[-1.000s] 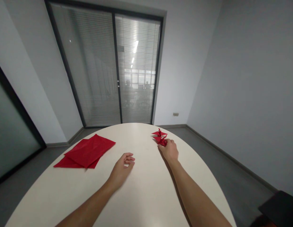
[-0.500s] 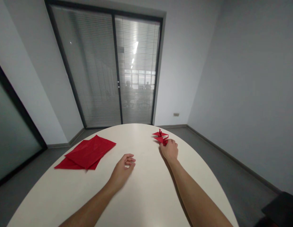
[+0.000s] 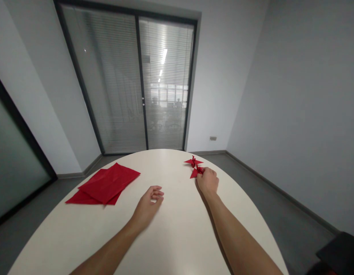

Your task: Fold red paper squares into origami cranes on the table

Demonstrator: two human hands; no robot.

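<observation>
My right hand (image 3: 208, 180) is closed on a red folded paper crane (image 3: 195, 172) at the far right of the table; the fingers cover part of it. Just behind it stands a second red paper crane (image 3: 193, 161) with its wings spread. Near the middle of the table my left hand (image 3: 150, 204) rests on its side, fingers loosely curled and apart, holding nothing. To its left lie red square sheets of paper (image 3: 110, 183), overlapping one another, with faint creases on the top one.
The round white table (image 3: 171, 244) has its curved far edge close behind the cranes. Beyond it stand a glass partition with blinds (image 3: 116, 88) and a grey wall with a socket (image 3: 213, 138). A dark object (image 3: 341, 250) shows at lower right.
My right hand has moved slightly to the right, turning the nearer crane and drawing it apart from the farther one. The left hand and the red sheets have stayed put.
</observation>
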